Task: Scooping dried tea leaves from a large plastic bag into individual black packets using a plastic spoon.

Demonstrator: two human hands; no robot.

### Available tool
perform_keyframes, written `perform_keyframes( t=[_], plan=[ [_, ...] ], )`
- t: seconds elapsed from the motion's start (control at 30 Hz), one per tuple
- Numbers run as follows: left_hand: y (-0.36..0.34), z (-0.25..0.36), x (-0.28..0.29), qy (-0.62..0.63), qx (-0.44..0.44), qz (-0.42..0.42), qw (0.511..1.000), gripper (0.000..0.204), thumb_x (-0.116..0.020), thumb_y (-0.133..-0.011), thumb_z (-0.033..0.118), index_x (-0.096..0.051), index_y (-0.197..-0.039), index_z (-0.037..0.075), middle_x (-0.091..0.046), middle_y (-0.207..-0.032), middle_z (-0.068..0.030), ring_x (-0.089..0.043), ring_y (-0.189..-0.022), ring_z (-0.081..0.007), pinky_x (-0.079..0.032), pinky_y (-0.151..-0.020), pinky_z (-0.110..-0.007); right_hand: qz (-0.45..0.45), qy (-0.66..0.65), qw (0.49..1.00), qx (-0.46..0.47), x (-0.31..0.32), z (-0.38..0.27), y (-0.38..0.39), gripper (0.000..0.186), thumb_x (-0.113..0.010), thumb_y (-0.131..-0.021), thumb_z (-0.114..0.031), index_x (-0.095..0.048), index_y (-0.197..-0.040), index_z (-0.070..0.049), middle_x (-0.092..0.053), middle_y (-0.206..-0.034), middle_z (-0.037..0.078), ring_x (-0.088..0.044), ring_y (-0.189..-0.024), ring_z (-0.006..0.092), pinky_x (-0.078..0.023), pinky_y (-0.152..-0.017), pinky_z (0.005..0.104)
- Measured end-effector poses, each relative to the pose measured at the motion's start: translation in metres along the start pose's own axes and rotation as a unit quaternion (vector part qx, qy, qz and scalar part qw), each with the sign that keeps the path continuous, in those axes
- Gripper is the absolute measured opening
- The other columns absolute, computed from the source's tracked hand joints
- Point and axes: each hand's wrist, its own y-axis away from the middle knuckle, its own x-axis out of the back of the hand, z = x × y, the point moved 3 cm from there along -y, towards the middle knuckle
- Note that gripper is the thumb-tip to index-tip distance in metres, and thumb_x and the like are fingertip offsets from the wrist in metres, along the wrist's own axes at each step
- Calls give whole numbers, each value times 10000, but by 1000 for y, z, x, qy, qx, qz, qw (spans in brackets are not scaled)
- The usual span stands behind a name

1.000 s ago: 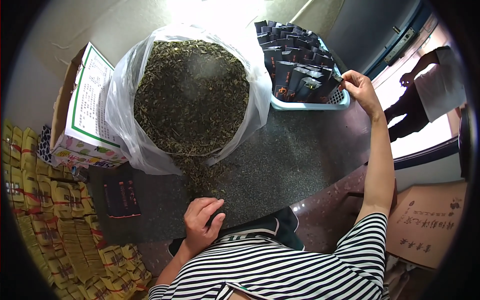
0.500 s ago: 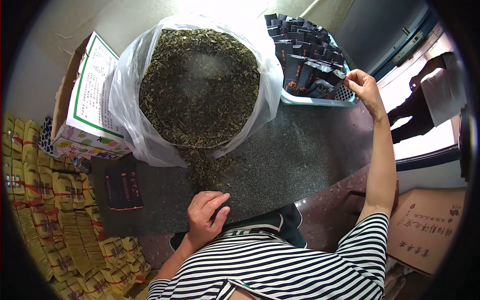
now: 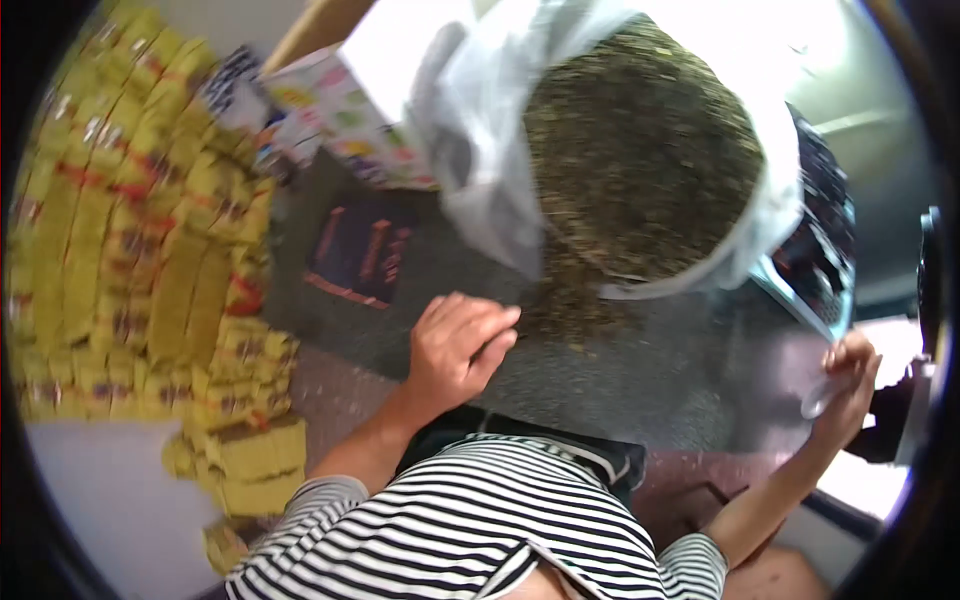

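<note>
My left hand hovers over the dark counter by the spilled leaves, its fingers loosely bent, the thumb apart and nothing held. Far to the right, my blurred right hand is closed near the corner of a light-blue basket of dark packets. A small translucent rounded piece shows at its fingers; its kind is unclear. A large clear plastic bag stands open, full of dried tea leaves. Some leaves spill from its mouth onto the counter. Left of my left hand lies a flat dark packet with orange print.
Many yellow packs with red bands are stacked at the left. A patterned cardboard box stands behind the dark packet. The speckled counter ends close to my body. A bright opening is at the right.
The view has turned left, so bag and basket sit farther right. My right hand has drawn back from the basket's packets toward me. My left hand stays near the spilled leaves, similarly bent.
</note>
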Motion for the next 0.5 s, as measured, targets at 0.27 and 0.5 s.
perform_keyframes(
  t=[0.27,0.5],
  plan=[
    [-4,-74,62,-293,110,107,944,273,-787,-729,125,-708,-986,76,-644,-944,-47,-604,-876,-272,-475,-744,-399,-81,4,993,-82,-113,41,30,438,-420,-1056,-423,-571,-894,-45,-383,-782,-2,-334,-625,67,-267,-553,216],
    [6,-95,60,-380,216,49,898,476,-840,-674,224,-684,-1082,36,-588,-1137,-78,-559,-1037,-283,-448,-853,-433,-132,-17,987,-86,-152,48,48,442,-387,-1070,-377,-568,-901,-12,-413,-795,31,-370,-635,87,-301,-557,222]
  ],
)
